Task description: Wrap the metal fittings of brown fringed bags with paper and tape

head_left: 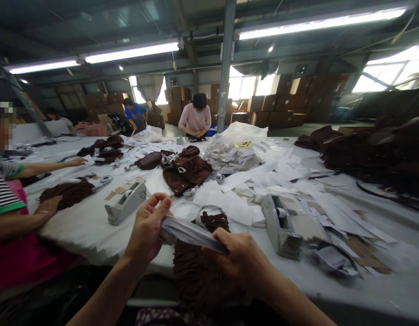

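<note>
My left hand (147,226) pinches one end of a paper-wrapped strap (189,233), fingers closed on it. My right hand (243,260) grips the other end, fingers wrapped round it. The strap belongs to a brown fringed suede bag (199,271) that hangs over the near table edge between my arms. A grey tape dispenser (126,203) stands left of my left hand, and a second grey tape dispenser (280,224) stands right of my right hand.
The white table (87,222) carries more brown fringed bags (184,170), white wrapping paper (270,181) and a plastic bag of paper (235,151). A person in a striped top (6,199) works at my left; another in pink (197,118) stands opposite. Cardboard boxes are stacked behind.
</note>
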